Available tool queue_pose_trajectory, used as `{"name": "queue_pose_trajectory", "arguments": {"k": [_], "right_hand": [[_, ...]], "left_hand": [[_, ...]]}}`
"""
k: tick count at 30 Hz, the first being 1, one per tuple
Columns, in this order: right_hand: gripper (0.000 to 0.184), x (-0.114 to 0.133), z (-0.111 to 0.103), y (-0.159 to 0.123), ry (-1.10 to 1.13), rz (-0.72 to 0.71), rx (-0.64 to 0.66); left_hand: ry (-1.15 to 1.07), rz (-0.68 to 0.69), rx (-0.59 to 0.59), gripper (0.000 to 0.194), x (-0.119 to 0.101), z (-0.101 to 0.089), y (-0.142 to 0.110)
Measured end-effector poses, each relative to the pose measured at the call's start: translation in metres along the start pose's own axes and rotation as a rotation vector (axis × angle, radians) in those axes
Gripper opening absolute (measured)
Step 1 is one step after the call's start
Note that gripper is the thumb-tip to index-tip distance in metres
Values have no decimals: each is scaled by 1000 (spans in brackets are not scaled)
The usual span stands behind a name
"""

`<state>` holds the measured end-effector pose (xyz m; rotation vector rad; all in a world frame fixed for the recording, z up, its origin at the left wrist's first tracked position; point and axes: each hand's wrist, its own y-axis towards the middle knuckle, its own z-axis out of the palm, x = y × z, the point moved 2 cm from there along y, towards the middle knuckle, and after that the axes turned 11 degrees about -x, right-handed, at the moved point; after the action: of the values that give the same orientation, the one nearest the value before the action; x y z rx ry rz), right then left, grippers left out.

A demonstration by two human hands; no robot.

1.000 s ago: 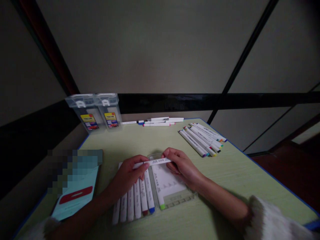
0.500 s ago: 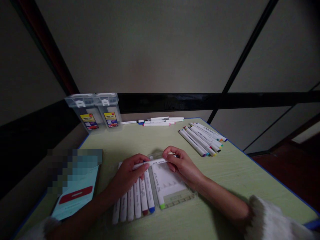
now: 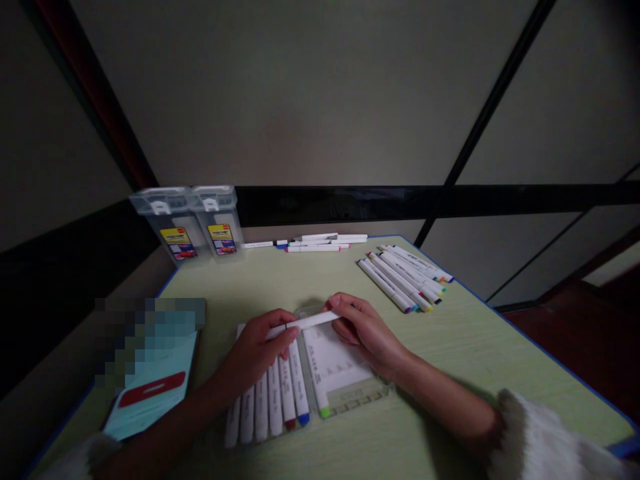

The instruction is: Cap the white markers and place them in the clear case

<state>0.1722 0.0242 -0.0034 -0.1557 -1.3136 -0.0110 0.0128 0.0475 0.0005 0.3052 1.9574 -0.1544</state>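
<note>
A white marker (image 3: 319,320) is held nearly level between my two hands, above an opened clear plastic case (image 3: 357,400). My left hand (image 3: 267,337) pinches its left end, and my right hand (image 3: 363,327) grips its right end with curled fingers, which hide that tip. Below my left hand, several white markers (image 3: 261,413) lie side by side in the case's left half, one with a blue tip and one with a dark red tip. A green-tipped marker (image 3: 316,380) lies along the left side of the right half, beside a white paper insert (image 3: 340,363).
Two clear lidded boxes (image 3: 200,230) with yellow labels stand at the back left. Loose markers (image 3: 320,245) lie along the back edge, and more markers (image 3: 400,280) sit in a group at the right. A lit tablet or phone (image 3: 155,387) rests at the left.
The held marker has rolled about its length, so its printed lettering no longer shows. My right fingers have shifted slightly on it; my left hand stays nearly still.
</note>
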Motion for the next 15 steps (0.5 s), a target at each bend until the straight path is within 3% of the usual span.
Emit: {"name": "queue_pose_trajectory", "arguments": {"k": [15], "right_hand": [[7,3,0,-3,-24,-12,-40]], "left_hand": [[35,23,4,13,-3,0,-1]]}}
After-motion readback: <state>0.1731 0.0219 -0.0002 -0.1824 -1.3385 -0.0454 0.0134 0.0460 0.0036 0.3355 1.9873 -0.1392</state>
